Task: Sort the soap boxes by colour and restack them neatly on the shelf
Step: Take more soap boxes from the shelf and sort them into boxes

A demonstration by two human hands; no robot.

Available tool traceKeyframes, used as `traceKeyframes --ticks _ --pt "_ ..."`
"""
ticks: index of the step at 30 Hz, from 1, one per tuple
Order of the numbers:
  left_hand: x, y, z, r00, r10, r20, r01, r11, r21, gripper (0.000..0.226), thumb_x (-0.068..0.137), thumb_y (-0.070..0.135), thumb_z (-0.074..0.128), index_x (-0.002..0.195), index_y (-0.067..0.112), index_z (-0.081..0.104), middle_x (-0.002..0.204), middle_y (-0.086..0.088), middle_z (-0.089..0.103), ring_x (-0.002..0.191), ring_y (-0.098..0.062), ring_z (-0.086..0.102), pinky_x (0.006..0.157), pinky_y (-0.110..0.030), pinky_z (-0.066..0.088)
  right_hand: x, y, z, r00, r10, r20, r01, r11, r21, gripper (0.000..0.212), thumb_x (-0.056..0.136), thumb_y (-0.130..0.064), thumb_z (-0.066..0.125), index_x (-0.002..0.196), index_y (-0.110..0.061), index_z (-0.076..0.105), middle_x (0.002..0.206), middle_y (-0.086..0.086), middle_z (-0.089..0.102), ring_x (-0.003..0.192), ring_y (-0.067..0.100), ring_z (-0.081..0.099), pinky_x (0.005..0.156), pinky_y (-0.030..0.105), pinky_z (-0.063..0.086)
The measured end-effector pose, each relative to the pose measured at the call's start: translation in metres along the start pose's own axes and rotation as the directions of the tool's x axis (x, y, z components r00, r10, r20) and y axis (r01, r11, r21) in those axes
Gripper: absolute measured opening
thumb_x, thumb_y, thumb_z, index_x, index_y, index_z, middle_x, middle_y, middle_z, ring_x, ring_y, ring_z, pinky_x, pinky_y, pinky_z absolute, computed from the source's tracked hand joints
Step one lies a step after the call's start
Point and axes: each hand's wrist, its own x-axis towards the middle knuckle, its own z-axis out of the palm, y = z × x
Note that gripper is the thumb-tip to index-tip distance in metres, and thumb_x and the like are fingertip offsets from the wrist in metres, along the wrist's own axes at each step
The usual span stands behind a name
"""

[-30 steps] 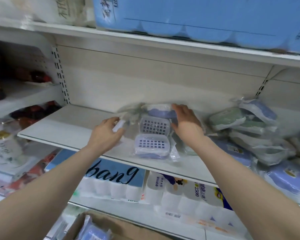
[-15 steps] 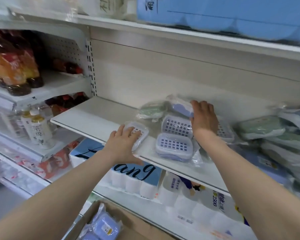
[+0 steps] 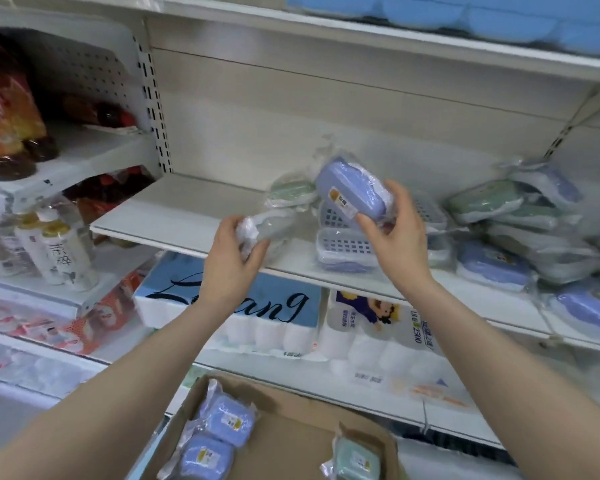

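You're gripping a purple soap box (image 3: 350, 194) in your right hand (image 3: 400, 240), thumb tucked under its near edge and fingers (image 3: 400, 192) wrapping over the far end, so that hand's closing pretty snugly round it. It's sitting tilted, sticker side facing you, held up off the shelf (image 3: 174, 213) just above the stack of two upside-down purple boxes (image 3: 345, 252).

Your left hand (image 3: 231, 261) is clutching a pale wrapped box (image 3: 274, 226) by its crinkly plastic end, fingers curling tight. It's blurry, so I can't tell its colour for sure, or whether it's resting on the shelf board. Both forearms are reaching up and forward, wrists angling in toward each other.

A green box (image 3: 291, 192) is lying right behind, near the back panel. Off to the right a messy heap of green and purple boxes (image 3: 485, 202) is leaning together. Down below, a cardboard carton (image 3: 291, 441) is holding two purple boxes (image 3: 222, 424) and a green one (image 3: 355, 459), and toilet roll packs (image 3: 257, 317) are sitting on the shelf underneath.
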Motion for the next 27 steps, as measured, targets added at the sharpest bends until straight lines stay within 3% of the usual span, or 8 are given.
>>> traceKeyframes --ticks 4,7,9,12,14,21,24,27 --pt "-0.018 -0.009 -0.035 0.995 -0.042 0.088 0.056 0.985 -0.166 0.045 0.093 0.039 0.058 0.13 0.023 0.038 0.123 0.009 0.056 0.104 0.006 0.057 0.083 -0.026 0.054 -0.052 -0.025 0.002 0.995 0.096 -0.011 -0.094 0.986 0.141 0.047 0.088 -0.03 0.067 0.13 -0.033 0.045 0.122 -0.01 0.058 0.104 0.007 0.06 0.084 0.035 0.056" --pt "-0.036 -0.016 -0.062 0.995 -0.008 0.096 0.025 0.984 -0.174 0.029 0.097 0.024 0.055 0.121 0.024 0.039 0.102 0.021 0.054 0.088 0.024 0.053 0.066 -0.004 0.044 -0.092 -0.041 0.01 0.988 0.154 -0.018 -0.148 0.972 0.181 0.048 0.089 -0.031 0.066 0.132 -0.033 0.044 0.123 -0.006 0.057 0.102 0.012 0.062 0.078 0.035 0.059" --pt "-0.047 -0.027 -0.08 0.995 0.006 0.096 0.008 0.989 -0.148 0.03 0.097 0.024 0.055 0.123 0.023 0.041 0.1 0.026 0.052 0.087 0.025 0.051 0.066 0.0 0.04 -0.117 -0.05 0.017 0.989 0.143 -0.033 -0.137 0.98 0.147 0.048 0.091 -0.032 0.065 0.134 -0.028 0.044 0.126 -0.003 0.056 0.103 0.01 0.061 0.078 0.031 0.058" --pt "-0.065 -0.055 -0.103 0.987 -0.017 0.159 0.034 0.994 -0.105 0.029 0.095 0.036 0.055 0.118 0.023 0.044 0.1 0.016 0.059 0.093 0.007 0.059 0.081 -0.02 0.05 -0.154 -0.058 0.03 0.989 0.135 -0.053 -0.129 0.986 0.108 0.049 0.089 -0.031 0.067 0.133 -0.024 0.046 0.127 -0.004 0.054 0.104 0.013 0.059 0.08 0.038 0.056" --pt "-0.079 -0.077 -0.112 0.971 -0.063 0.231 0.077 0.996 -0.051 0.039 0.093 0.045 0.054 0.122 0.021 0.044 0.102 0.003 0.061 0.096 -0.012 0.061 0.078 -0.033 0.05 -0.18 -0.06 0.039 0.987 0.154 -0.039 -0.152 0.987 0.057 0.05 0.087 -0.029 0.069 0.132 -0.025 0.047 0.125 -0.006 0.053 0.108 0.017 0.057 0.081 0.033 0.055" --pt "-0.142 -0.138 -0.126 0.897 -0.243 0.37 0.224 0.97 0.094 0.057 0.09 0.045 0.062 0.136 0.021 0.037 0.107 0.002 0.052 0.09 -0.017 0.057 0.071 -0.027 0.046 -0.275 -0.047 0.058 0.938 0.344 0.032 -0.345 0.938 0.02 0.051 0.089 -0.024 0.069 0.135 -0.02 0.046 0.124 -0.005 0.046 0.104 0.007 0.054 0.083 0.02 0.051" --pt "-0.171 -0.171 -0.129 0.853 -0.377 0.36 0.338 0.926 0.169 0.067 0.08 0.052 0.066 0.13 0.014 0.043 0.109 -0.001 0.056 0.1 -0.024 0.058 0.079 -0.031 0.044 -0.326 -0.019 0.067 0.858 0.505 0.092 -0.49 0.86 -0.145 0.053 0.088 -0.033 0.069 0.134 -0.022 0.046 0.128 0.002 0.044 0.103 0.008 0.051 0.086 0.028 0.048" --pt "-0.2 -0.204 -0.132 0.781 -0.509 0.362 0.448 0.86 0.244 0.067 0.076 0.056 0.063 0.123 0.011 0.046 0.106 -0.004 0.057 0.1 -0.029 0.058 0.082 -0.036 0.045 -0.369 0.009 0.075 0.755 0.647 0.108 -0.613 0.754 -0.237 0.051 0.087 -0.041 0.066 0.13 -0.022 0.047 0.128 0.007 0.04 0.104 0.025 0.055 0.081 0.034 0.045"
